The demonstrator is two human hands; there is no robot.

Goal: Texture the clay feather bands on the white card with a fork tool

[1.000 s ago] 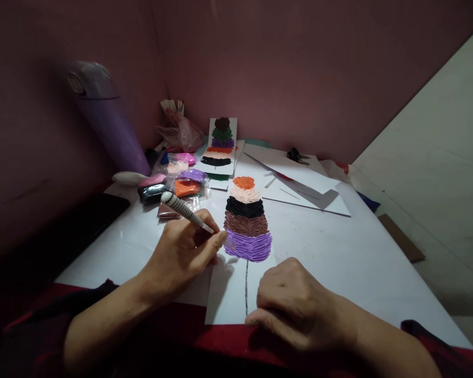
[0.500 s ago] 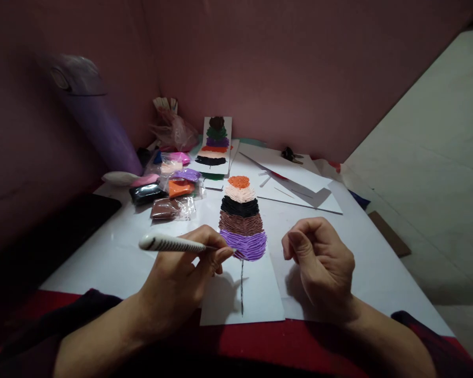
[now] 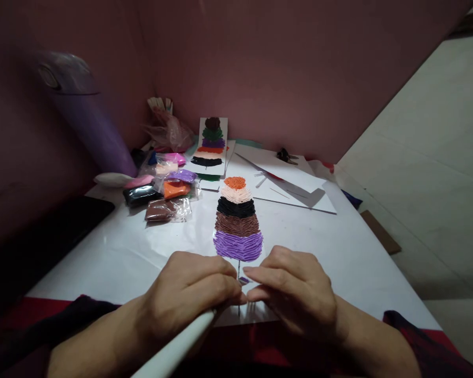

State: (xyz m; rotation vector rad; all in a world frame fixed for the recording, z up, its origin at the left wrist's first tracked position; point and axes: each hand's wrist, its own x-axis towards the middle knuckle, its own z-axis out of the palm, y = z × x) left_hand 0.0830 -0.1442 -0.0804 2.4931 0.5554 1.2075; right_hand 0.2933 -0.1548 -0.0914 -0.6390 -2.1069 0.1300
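Where the two hands meet at the near edge of the white table (image 3: pixel 339 247), a tiny bit of purple clay (image 3: pixel 244 281) sits between their fingertips, just below the purple band of the clay feather (image 3: pixel 237 220). The left hand (image 3: pixel 193 294) has its fingers curled and pressed together around a white modelling tool (image 3: pixel 177 349), whose handle slants down toward the viewer while its working end is hidden under the fingers. The right hand (image 3: pixel 297 294) is bent at the knuckles, forefinger and thumb drawn together at the clay bit; whether they actually grip it cannot be told. The feather lies on a white card (image 3: pixel 268 310), banded from top to bottom in orange, cream, black, brown and purple, with a thin dark stem line running down between the hands. Farther left lie small bags of coloured clay (image 3: pixel 165 197), among them brown, orange, black, purple and pink. Behind them a finished clay feather card (image 3: pixel 208 147) leans near the pink wall (image 3: pixel 299 68), with a crumpled plastic bag (image 3: pixel 169 134) beside it. A purple bottle (image 3: pixel 82 115) stands at the left, blurred. White paper sheets (image 3: pixel 291 184) lie to the right of the feather.
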